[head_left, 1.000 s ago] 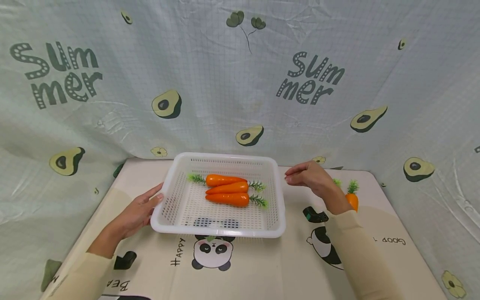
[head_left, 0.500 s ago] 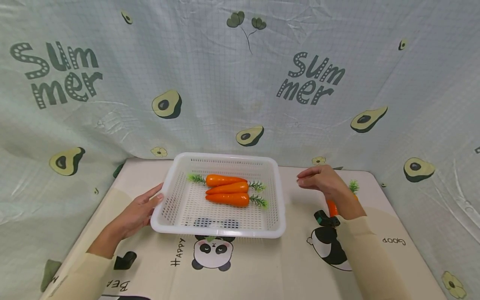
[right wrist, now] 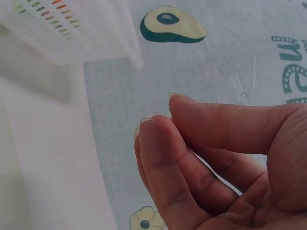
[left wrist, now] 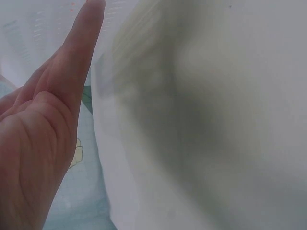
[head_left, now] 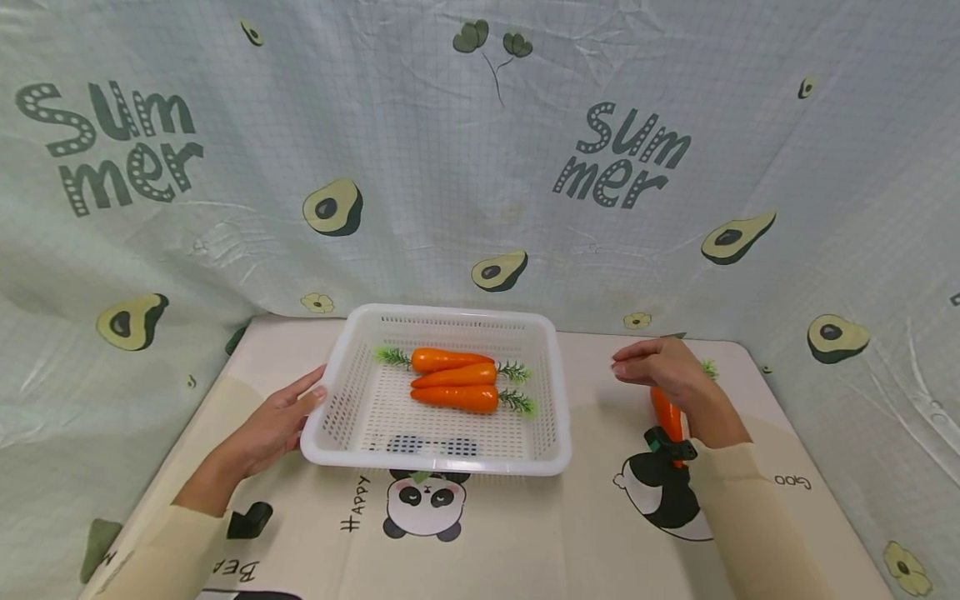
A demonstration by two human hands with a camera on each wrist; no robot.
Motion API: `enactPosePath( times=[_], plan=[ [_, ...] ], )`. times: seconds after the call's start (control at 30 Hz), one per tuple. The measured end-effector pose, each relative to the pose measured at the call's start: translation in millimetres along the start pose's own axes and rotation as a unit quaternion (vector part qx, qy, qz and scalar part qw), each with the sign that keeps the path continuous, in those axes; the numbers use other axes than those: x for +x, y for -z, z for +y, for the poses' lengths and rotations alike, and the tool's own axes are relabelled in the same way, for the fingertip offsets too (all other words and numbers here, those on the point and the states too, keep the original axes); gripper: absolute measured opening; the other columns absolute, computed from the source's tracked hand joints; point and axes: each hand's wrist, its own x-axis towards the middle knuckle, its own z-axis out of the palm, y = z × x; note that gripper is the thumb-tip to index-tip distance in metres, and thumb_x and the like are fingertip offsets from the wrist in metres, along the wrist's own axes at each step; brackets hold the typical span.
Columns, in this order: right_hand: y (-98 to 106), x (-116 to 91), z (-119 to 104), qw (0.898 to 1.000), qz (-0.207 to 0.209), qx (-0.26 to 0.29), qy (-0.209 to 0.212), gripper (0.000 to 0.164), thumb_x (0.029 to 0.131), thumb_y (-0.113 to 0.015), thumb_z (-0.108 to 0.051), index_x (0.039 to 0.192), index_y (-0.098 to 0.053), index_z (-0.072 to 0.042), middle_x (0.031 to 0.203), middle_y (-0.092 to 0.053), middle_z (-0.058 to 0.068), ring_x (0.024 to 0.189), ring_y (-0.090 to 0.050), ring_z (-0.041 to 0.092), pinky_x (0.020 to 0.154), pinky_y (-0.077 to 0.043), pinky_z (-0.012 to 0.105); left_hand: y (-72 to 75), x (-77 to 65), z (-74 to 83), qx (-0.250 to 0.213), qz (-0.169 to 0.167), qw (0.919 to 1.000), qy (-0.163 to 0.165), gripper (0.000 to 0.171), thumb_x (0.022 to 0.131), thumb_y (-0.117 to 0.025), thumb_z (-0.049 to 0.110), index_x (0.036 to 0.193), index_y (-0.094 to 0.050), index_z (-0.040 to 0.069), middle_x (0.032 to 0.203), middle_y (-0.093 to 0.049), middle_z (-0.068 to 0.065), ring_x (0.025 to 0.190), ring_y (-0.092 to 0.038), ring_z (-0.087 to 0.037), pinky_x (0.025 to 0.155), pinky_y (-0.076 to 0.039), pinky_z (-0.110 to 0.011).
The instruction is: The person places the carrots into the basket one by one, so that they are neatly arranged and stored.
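Observation:
A white perforated plastic basket [head_left: 437,462] stands in the middle of the table in the head view. Three orange carrots with green tops lie in it: the back carrot [head_left: 442,360], the middle carrot [head_left: 457,376] and the front carrot [head_left: 461,398]. My left hand [head_left: 273,425] rests with extended fingers at the basket's left rim. To the right of the basket, my right hand [head_left: 667,371] hovers with loosely bent fingers and nothing between them, as the right wrist view also shows. Below it lies another carrot [head_left: 665,410], partly hidden by that hand and wrist.
A green leafy top [head_left: 708,368] shows behind the right hand. Black wrist devices sit by the left wrist [head_left: 251,521] and the right wrist [head_left: 667,443]. A printed curtain [head_left: 420,167] hangs close behind the table [head_left: 510,550] and along both sides.
My right hand has drawn away from the basket, to the right and slightly nearer me, over the carrots there. The left hand and the basket have stayed put.

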Motion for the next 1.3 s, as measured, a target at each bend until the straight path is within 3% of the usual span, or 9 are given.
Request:
enactPosePath(
  times=[0.33,0.6,0.87,1.03,1.3],
  plan=[
    [5.2,-2.3,6.5,1.0,0.016,-0.014,-0.019,0.04,0.097,-0.074,-0.016,0.128,-0.067,0.008,0.095,-0.077,-0.011,0.088,-0.074,0.006,0.083,-0.059,0.018,0.4,0.5,0.3,0.0,0.002,1.0,0.006,0.072,0.112,-0.044,0.042,0.169,-0.006,0.021,0.161,-0.036,-0.034,0.117,-0.065,-0.028,0.085,-0.06,-0.039],
    [8.8,-4.2,9.9,1.0,0.017,0.003,-0.024,0.044,0.097,-0.074,-0.015,0.13,-0.063,0.012,0.092,-0.075,-0.013,0.087,-0.074,0.005,0.083,-0.059,0.018,0.7,0.7,-0.1,0.0,0.0,1.0,-0.002,0.072,0.112,-0.044,0.041,0.169,-0.006,0.02,0.161,-0.036,-0.034,0.119,-0.065,-0.03,0.085,-0.061,-0.042],
    [14.9,-5.4,15.6,0.999,0.031,-0.028,-0.033,0.039,0.097,-0.074,-0.017,0.128,-0.068,0.006,0.102,-0.077,-0.008,0.093,-0.076,0.01,0.085,-0.059,0.019,1.1,3.2,-3.7,-0.003,0.008,0.9999,0.014,0.073,0.111,-0.046,0.044,0.169,-0.008,0.023,0.163,-0.035,-0.032,0.122,-0.065,-0.033,0.088,-0.061,-0.048],
    [17.5,-5.4,21.4,0.998,0.039,-0.033,-0.043,0.039,0.098,-0.073,-0.017,0.129,-0.067,0.006,0.099,-0.076,-0.01,0.092,-0.076,0.009,0.086,-0.059,0.02,1.0,3.3,-4.4,-0.003,0.009,0.9999,0.014,0.073,0.111,-0.046,0.044,0.169,-0.008,0.023,0.163,-0.035,-0.032,0.122,-0.065,-0.033,0.089,-0.061,-0.048],
    [20.6,-6.2,31.2,0.998,0.049,0.005,-0.043,0.039,0.098,-0.072,-0.014,0.129,-0.065,0.009,0.09,-0.074,-0.014,0.087,-0.075,0.005,0.085,-0.06,0.02,0.9,2.9,-3.4,-0.001,0.008,0.9999,0.011,0.072,0.111,-0.045,0.044,0.169,-0.007,0.022,0.163,-0.034,-0.032,0.122,-0.064,-0.033,0.088,-0.061,-0.047]
  ],
)
